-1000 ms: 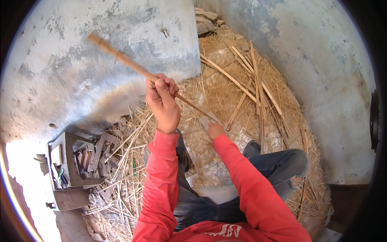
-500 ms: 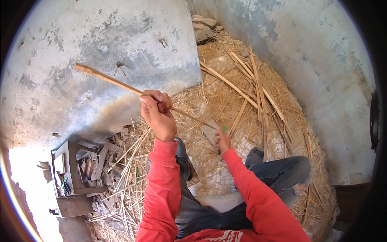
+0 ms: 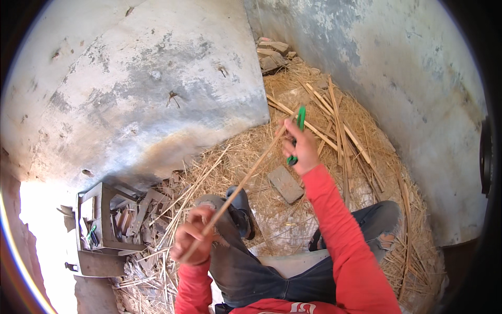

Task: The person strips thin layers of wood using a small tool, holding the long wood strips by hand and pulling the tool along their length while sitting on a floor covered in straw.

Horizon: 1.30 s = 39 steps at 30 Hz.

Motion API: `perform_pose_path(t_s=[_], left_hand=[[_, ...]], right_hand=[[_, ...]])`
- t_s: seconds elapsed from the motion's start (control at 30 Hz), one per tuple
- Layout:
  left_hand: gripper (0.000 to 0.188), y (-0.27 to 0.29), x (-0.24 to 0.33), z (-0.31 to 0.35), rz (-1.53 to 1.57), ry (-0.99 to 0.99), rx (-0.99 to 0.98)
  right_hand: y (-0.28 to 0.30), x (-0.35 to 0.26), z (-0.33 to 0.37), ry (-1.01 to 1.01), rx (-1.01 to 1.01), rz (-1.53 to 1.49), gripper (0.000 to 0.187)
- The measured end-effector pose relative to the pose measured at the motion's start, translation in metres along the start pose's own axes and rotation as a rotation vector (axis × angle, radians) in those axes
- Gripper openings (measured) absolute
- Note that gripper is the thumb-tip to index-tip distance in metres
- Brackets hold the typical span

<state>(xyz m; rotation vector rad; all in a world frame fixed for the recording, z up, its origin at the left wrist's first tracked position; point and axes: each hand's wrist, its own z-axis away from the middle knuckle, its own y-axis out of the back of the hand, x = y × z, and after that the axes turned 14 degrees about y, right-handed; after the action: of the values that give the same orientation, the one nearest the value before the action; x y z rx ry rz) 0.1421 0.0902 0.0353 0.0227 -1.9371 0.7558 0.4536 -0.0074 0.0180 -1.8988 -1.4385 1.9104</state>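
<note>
A long, thin bamboo strip [image 3: 246,179] slants across in front of me, from low on the left to high on the right. Its lower end lies in my left hand [image 3: 194,238], whose blurred fingers are curled round it above my left knee. Farther forward, my right hand [image 3: 302,144] grips a slim green tool with dark parts [image 3: 300,118]; whether it has a blade is hidden. The strip's upper end passes against that hand's thumb and fingers. Below the right hand, a flat grey-brown block [image 3: 286,184] rests on the littered floor.
Several split wooden strips [image 3: 342,133] lie crossed at the right. A worn wall panel [image 3: 157,78] fills the upper left. An overturned wooden frame [image 3: 107,220] holding scraps stands at the left beside loose slivers. Rubble [image 3: 272,55] sits in the far corner.
The strip has swung round: its left end dropped with my left hand toward my lap, its other end rose. My right hand moved up and away from the block with the green tool.
</note>
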Motion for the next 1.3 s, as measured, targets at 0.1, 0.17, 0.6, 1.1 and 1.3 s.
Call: perform_pose_path(t_s=[0.1,0.17,0.6,1.1,1.3], left_hand=[[0.041,0.008,-0.002,0.046,-0.099,0.282,-0.174],[0.054,0.009,0.0,0.06,-0.099,0.501,-0.218],[0.046,-0.063,-0.024,-0.042,-0.342,0.562,-0.177],[0.043,-0.047,-0.105,-0.096,-0.126,0.641,-0.033],[0.042,-0.046,-0.104,-0.087,-0.168,0.705,-0.045]], right_hand=[[-0.025,-0.049,-0.013,0.051,-0.197,0.185,0.039],[-0.041,-0.07,-0.02,0.041,-0.253,0.299,0.038],[-0.039,-0.104,-0.012,0.314,-0.343,0.84,0.048],[0.025,-0.048,0.033,0.044,-0.797,1.442,0.055],[0.03,-0.042,0.025,0.03,-0.689,1.548,0.058]])
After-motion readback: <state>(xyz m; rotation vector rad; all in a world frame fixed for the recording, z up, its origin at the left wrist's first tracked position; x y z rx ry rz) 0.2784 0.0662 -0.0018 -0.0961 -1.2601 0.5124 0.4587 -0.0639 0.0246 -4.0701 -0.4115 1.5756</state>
